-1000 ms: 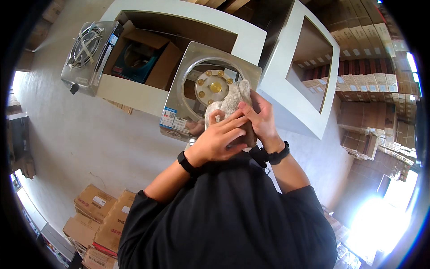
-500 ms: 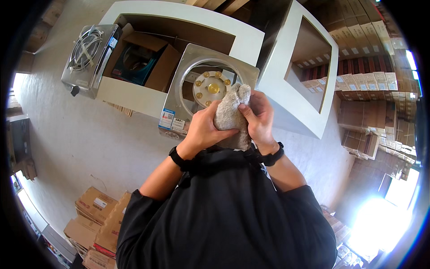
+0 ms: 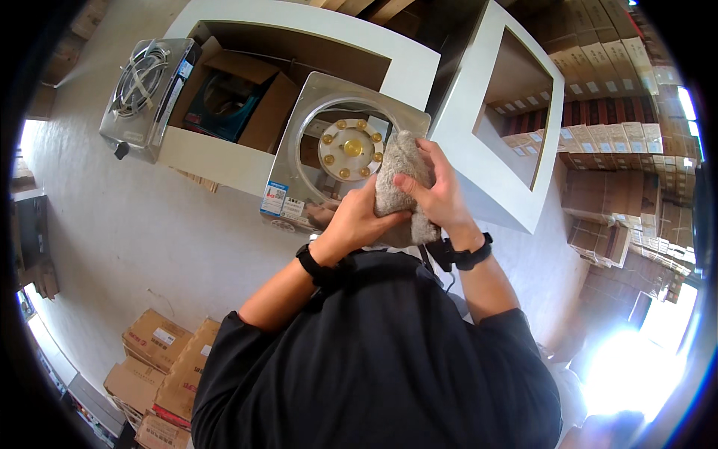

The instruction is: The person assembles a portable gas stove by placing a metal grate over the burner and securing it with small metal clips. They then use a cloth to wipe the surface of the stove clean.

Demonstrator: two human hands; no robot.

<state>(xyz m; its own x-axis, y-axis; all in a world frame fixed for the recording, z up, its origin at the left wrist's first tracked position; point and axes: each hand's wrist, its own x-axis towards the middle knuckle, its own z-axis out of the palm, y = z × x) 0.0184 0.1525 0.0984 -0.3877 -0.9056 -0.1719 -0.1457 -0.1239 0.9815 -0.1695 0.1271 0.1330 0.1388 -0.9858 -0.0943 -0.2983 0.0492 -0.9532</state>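
Between my two hands is a bunched, fuzzy grey-beige cloth [image 3: 401,178]. My left hand [image 3: 357,218] grips its lower left side, fingers and thumb closed on it. From the right, my right hand [image 3: 441,191] wraps round it with the thumb across the front. Just beyond the cloth lies a shiny metal stove panel [image 3: 296,142] with a large round opening. Inside that ring sits a pale burner disc [image 3: 352,148] with several yellow round spots. Stickers mark the panel's near left corner. The cloth hides part of the panel's right side.
The panel rests on a white counter frame [image 3: 224,157], whose cutout holds an open cardboard box [image 3: 267,120] with a teal item. Left stands another metal stove [image 3: 148,101] with a coiled hose. A second white frame [image 3: 516,112] is at right; cartons [image 3: 161,337] stack lower left.
Both hands and the cloth have shifted slightly right. The right hand has turned and now spreads further over the cloth; the cloth looks more compactly bunched.
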